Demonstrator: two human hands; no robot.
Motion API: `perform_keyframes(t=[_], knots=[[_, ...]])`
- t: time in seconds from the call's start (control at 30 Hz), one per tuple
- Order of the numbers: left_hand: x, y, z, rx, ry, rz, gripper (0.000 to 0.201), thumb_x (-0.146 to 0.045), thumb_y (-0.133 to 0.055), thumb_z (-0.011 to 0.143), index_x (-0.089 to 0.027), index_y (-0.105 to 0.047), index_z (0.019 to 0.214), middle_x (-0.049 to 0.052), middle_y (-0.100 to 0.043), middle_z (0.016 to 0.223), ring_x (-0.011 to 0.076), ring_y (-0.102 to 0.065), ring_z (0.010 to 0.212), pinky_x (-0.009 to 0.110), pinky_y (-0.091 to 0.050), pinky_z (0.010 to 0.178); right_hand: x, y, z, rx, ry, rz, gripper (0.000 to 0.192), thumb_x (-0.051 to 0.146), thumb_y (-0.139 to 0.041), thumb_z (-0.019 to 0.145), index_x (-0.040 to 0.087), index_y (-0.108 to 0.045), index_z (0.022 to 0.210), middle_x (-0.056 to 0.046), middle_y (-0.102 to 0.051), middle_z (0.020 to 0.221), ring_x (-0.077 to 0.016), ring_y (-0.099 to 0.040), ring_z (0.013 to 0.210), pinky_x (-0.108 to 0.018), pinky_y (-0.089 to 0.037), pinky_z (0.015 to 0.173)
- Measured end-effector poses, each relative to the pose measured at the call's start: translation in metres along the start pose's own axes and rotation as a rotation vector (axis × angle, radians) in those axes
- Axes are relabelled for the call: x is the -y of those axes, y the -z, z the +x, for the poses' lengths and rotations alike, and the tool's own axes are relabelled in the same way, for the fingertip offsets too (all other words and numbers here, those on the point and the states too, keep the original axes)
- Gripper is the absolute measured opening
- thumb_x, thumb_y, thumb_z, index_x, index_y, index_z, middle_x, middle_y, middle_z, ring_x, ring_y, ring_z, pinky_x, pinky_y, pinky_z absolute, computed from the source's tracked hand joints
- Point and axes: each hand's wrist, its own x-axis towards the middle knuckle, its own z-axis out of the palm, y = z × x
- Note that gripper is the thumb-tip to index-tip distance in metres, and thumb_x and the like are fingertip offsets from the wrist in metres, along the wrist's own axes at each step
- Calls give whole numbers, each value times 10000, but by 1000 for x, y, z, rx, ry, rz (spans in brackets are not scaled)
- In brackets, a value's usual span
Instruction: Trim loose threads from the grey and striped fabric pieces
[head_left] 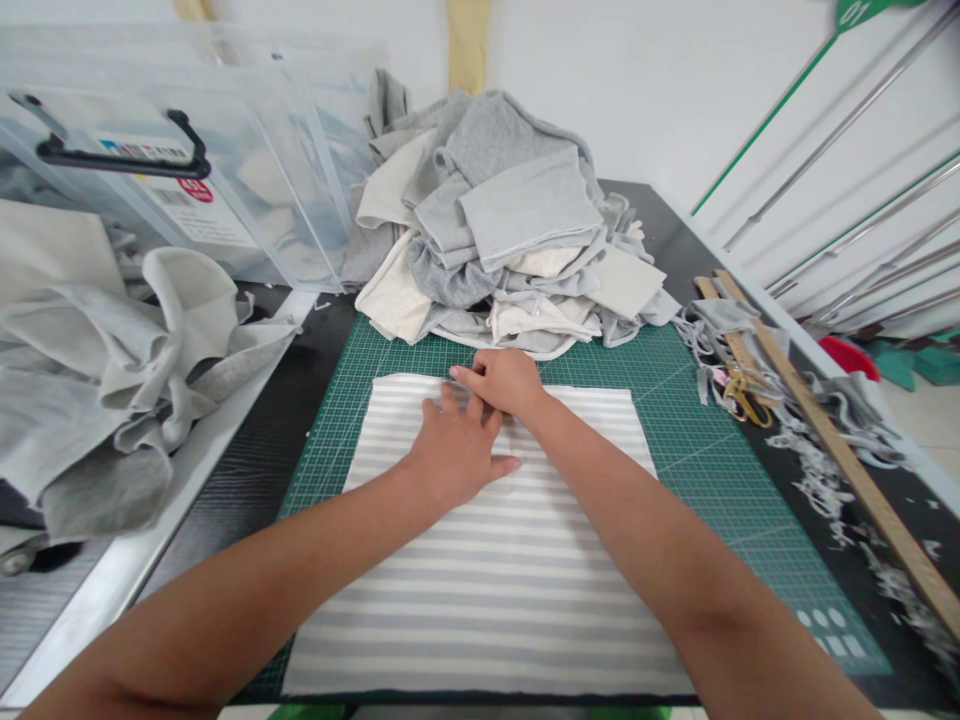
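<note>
A grey-and-white striped fabric piece (487,600) lies flat on a green cutting mat (705,470). My left hand (459,445) rests on the fabric near its far edge, palm down with fingers spread. Just beyond it and slightly to the right, my right hand (506,382) is closed at the fabric's far edge, its fingers curled and close to the left fingertips. Whatever the right fingers grip, if anything, is hidden.
Behind the mat rises a heap of grey and cream fabric pieces (525,215). A clear plastic bin (300,190) and more loose cloth (120,350) stand left. Gold-handled scissors (746,400), a wooden ruler (840,450) and scraps (817,485) lie right.
</note>
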Motion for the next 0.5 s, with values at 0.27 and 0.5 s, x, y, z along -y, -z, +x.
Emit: perform_keyframes(t=[0.27, 0.5], knots=[[0, -1, 0, -12, 2, -4, 734, -695, -408, 851, -206, -439, 1398, 202, -360, 1466, 545, -284, 1310, 642, -345, 938, -1, -2, -1, -32, 9, 21, 538, 694, -410, 848, 240, -670, 719, -15, -688, 711, -162, -571, 664, -278, -268, 553], [0, -2, 0, -9, 4, -7, 737, -702, -400, 849, -214, -436, 1400, 199, -354, 1470, 536, -284, 1315, 639, -338, 945, -2, -1, 1, -11, 7, 13, 555, 696, -403, 851, 232, -688, 743, -27, -688, 734, -164, -570, 690, -277, -281, 569]])
